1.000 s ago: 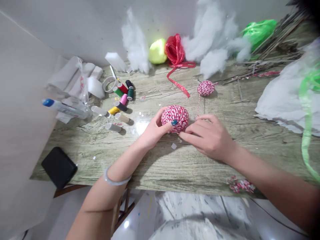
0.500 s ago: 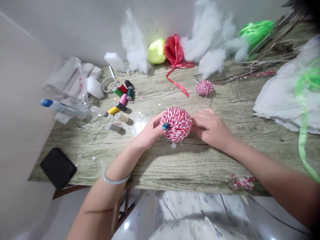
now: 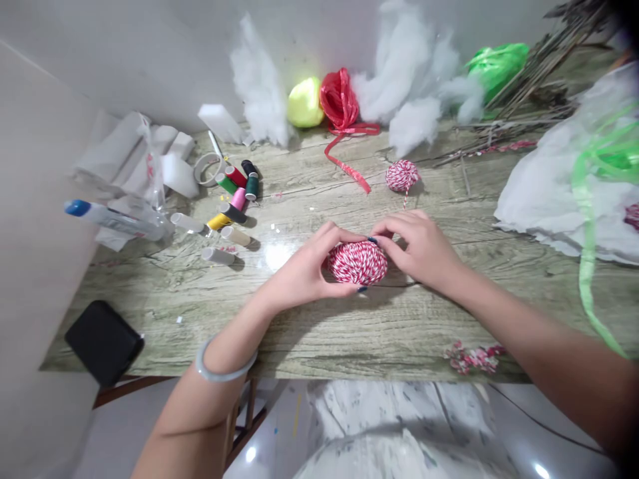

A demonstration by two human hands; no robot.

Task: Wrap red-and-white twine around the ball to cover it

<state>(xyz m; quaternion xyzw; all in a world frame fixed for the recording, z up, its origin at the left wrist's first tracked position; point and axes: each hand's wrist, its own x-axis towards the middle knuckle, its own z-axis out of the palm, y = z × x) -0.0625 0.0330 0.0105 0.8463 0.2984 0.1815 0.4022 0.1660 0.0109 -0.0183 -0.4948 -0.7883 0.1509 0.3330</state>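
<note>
1. A boxy black case point(image 3: 104, 342) lies by the wood-grained table point(image 3: 319, 339)'s front-left corner; behind it tilts a blue-capped bottle point(image 3: 127, 219), its lettering too blurred to read.
2. A clear plastic bag point(image 3: 156, 174) bears red marks, also illegible, beside glossy thread spools point(image 3: 238, 198).
3. The left hand point(image 3: 302, 269) curls around the large yarn ball point(image 3: 358, 264), thumb below, forefinger above.
4. That ball, rounded and twisted red-and-white, sits between the hands, front-centre; crinkly red ribbon point(image 3: 339, 100) lies behind.
5. A small yarn ball point(image 3: 402, 175) trails a strand point(image 3: 406, 197) towards the right hand point(image 3: 419, 243), whose fingertips nearly meet at the large ball's edge; whether they pinch yarn, I cannot tell.
6. Far right, translucent green ribbon point(image 3: 588, 266) crosses wrinkled white sheeting point(image 3: 542, 199).
</note>
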